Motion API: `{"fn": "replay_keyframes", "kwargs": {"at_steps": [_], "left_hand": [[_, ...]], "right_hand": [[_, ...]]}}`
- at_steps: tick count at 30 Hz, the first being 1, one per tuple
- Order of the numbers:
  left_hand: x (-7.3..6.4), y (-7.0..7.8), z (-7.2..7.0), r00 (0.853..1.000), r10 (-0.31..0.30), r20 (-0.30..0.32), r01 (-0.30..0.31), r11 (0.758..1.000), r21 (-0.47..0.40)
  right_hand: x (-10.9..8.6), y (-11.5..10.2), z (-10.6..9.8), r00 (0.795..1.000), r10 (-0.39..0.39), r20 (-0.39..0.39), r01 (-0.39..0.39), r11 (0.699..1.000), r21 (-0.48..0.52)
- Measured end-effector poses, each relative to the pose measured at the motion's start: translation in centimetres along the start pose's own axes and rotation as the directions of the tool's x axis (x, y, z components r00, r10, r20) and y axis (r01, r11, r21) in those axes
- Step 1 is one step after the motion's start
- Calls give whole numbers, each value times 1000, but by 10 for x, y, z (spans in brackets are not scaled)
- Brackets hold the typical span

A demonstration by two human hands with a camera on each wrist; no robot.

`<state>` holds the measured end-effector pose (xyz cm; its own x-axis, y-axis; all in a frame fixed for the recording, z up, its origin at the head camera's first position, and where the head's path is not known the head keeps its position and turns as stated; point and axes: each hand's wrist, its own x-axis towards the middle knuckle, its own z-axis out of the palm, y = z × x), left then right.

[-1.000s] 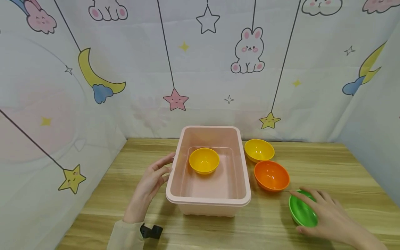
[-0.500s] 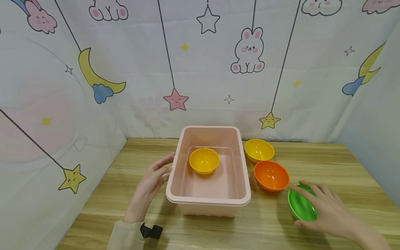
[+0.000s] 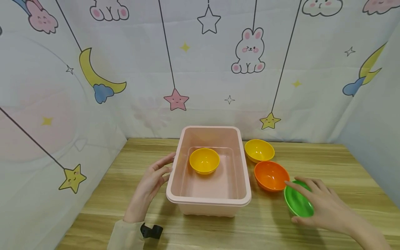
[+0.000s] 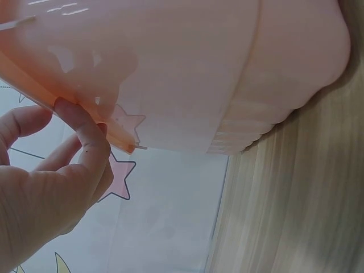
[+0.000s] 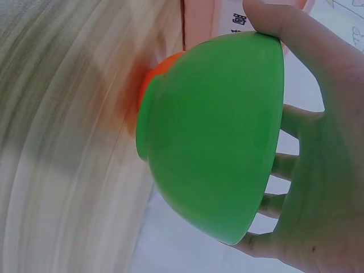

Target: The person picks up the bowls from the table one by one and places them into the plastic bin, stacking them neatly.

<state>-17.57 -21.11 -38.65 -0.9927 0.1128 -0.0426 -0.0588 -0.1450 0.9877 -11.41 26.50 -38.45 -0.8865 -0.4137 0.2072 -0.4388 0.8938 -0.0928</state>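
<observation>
Right hand point(image 3: 326, 206) around green bowl point(image 3: 297, 199)

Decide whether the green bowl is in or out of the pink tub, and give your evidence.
Out: in the head view, the right hand grips the green bowl beside the orange bowl, outside the pink tub.

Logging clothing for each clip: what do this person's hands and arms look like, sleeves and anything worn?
The left hand is ungloved, with a pale cream sleeve behind it and a blocky black strap at the cuff. The right hand is ungloved too; no sleeve shows on that side.
</observation>
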Motion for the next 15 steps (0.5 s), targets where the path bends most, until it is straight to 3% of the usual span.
{"fn": "replay_keyframes", "kwargs": {"at_steps": [15], "left_hand": [[-1, 1, 1, 1000, -1, -11, 1, 1000, -6]], "right_hand": [[10, -9, -11, 999, -39, -19, 39, 999, 11]]}}
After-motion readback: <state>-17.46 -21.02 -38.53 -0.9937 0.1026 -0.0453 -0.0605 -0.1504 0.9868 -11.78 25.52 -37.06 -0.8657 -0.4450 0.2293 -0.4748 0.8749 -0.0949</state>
